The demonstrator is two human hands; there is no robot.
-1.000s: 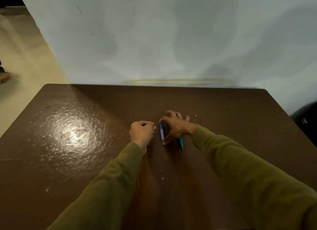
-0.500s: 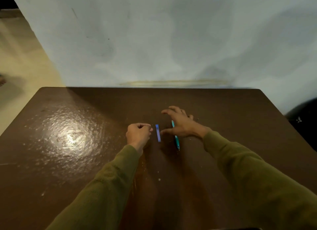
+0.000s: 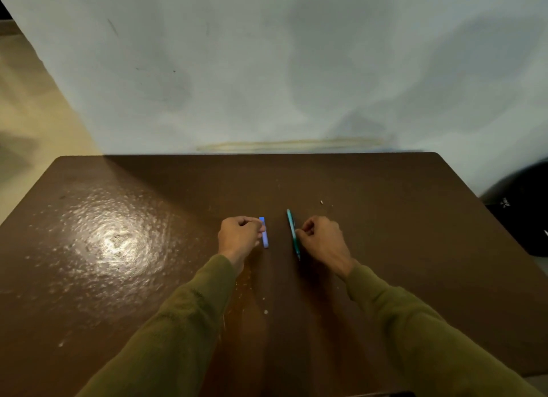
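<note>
A short blue stick (image 3: 264,232) lies flat on the brown table (image 3: 385,207), pointing away from me. A teal pen (image 3: 291,224) lies about a hand's width to its right, nearly parallel to it. My left hand (image 3: 238,238) is a curled fist resting on the table, its knuckles against the left side of the blue stick, with nothing visible inside it. My right hand (image 3: 323,242) rests just right of the pen with fingers curled; its fingertips touch the pen's right side, and the pen's left side stays uncovered.
A pale wall stands directly behind the table's far edge. A dark object (image 3: 522,207) sits off the table's right side. Small white crumbs (image 3: 321,202) dot the tabletop, and lamp glare (image 3: 115,242) marks its left half.
My right hand let go of the blue stick on the table, spread open over the pen, then drew right and curled up beside the pen. My left fist stayed put.
</note>
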